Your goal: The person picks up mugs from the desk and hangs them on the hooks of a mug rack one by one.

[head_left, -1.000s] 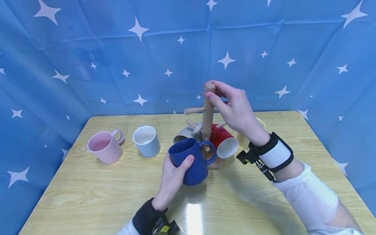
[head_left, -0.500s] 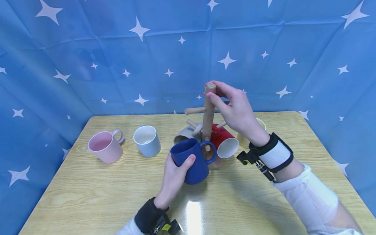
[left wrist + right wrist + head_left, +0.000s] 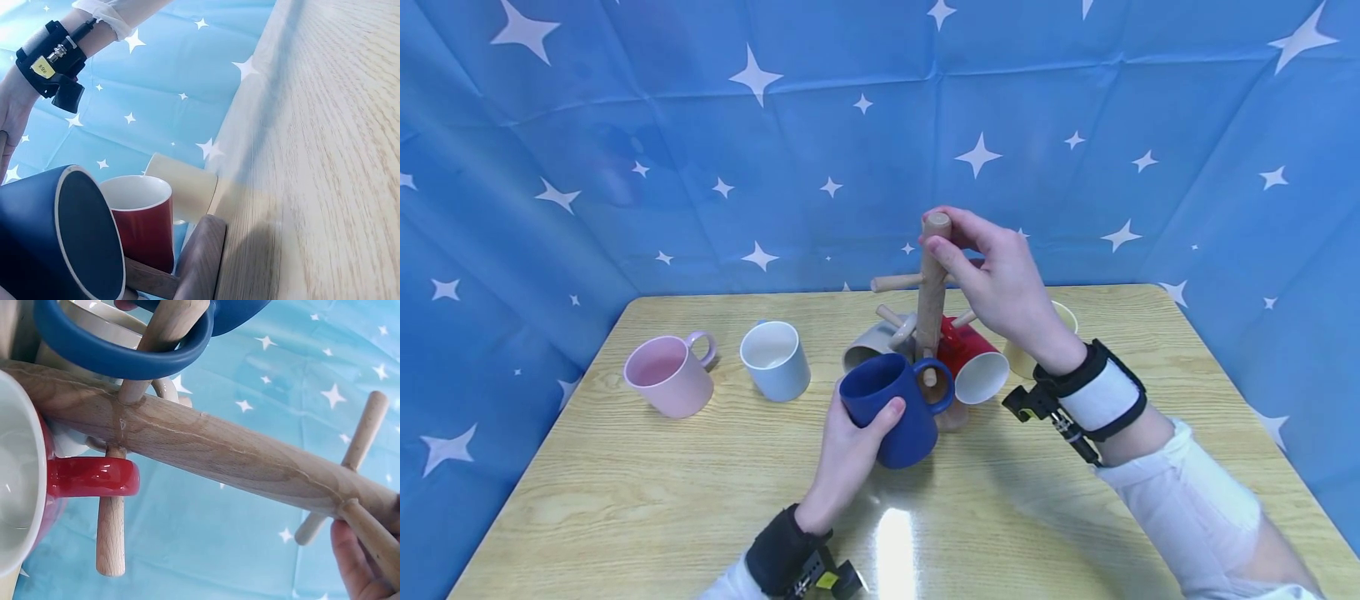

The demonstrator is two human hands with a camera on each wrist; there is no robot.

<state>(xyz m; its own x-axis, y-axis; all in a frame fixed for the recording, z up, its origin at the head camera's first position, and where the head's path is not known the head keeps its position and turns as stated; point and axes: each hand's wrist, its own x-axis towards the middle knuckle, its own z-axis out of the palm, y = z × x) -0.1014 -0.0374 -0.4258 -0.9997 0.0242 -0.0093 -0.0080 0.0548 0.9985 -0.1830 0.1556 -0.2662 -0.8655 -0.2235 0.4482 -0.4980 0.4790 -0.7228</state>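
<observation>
My left hand (image 3: 848, 442) grips a dark blue mug (image 3: 895, 429) by its body, thumb on the near side. The mug is tilted in front of a wooden mug tree (image 3: 932, 300). In the right wrist view, a lower peg (image 3: 164, 331) passes through the blue handle (image 3: 106, 359). Around the top of the post, my right hand (image 3: 1000, 279) closes thumb and fingers. A red mug (image 3: 964, 348) hangs by its handle on a peg at the right. A whitish mug (image 3: 868, 340) hangs at the left, partly hidden by the blue one.
On the wooden table (image 3: 700, 492), a pink mug (image 3: 673, 383) and a pale blue mug (image 3: 777, 371) stand to the left. A cream mug (image 3: 1021, 360) is behind my right wrist. Upper pegs (image 3: 895, 283) stick out from the post. A blue star-patterned cloth (image 3: 685, 142) hangs behind.
My left hand has shifted the blue mug slightly to the right and a little up, closer to the post. The right hand stays in place on the post.
</observation>
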